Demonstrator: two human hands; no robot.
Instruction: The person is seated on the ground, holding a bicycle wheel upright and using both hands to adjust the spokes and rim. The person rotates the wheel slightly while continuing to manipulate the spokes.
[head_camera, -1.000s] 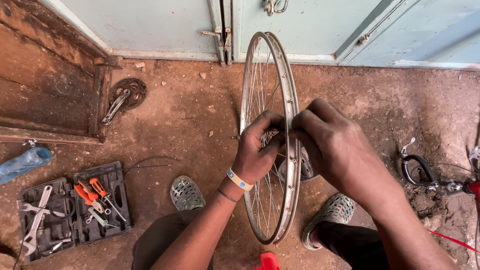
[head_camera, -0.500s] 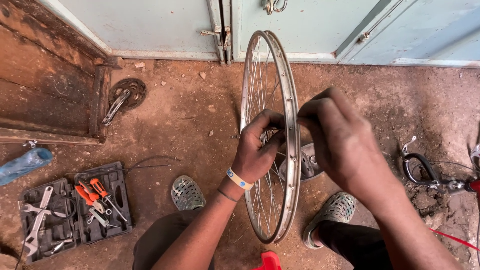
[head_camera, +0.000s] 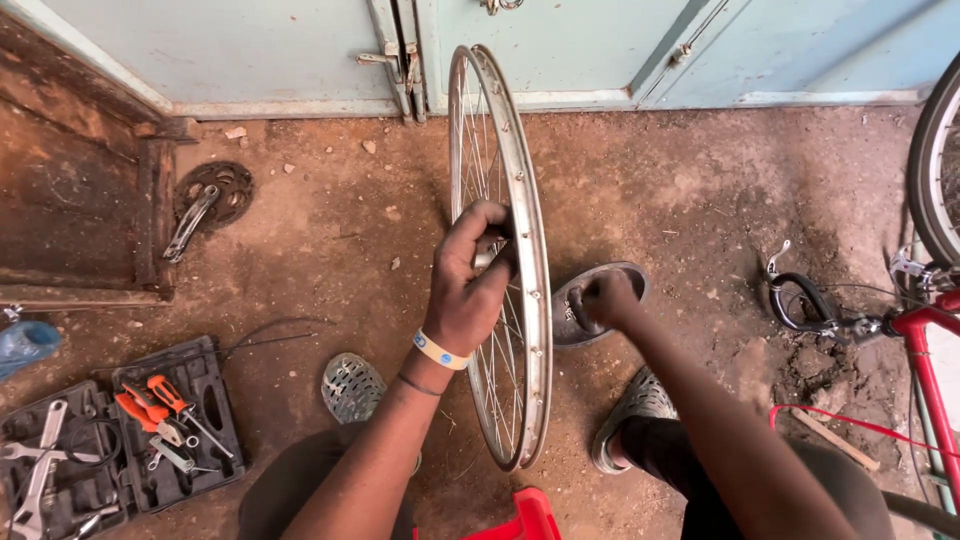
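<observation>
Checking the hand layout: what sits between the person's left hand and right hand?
In the head view, the upright wheel rim and its spokes stand between them: left hand grips the hub side, right hand reaches to the dark dish.

Bicycle repair yard: toolbox, dirt floor

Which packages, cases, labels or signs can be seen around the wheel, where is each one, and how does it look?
Tool case: open on the dirt floor at lower left, black plastic, holding orange-handled screwdrivers and grey spanners.
Plastic bottle: left edge, lying on its side, bluish; any label is too small to tell.
Wristband: on the left hand's wrist, pale strip with blue dots.
No signs or screens are in view.
</observation>
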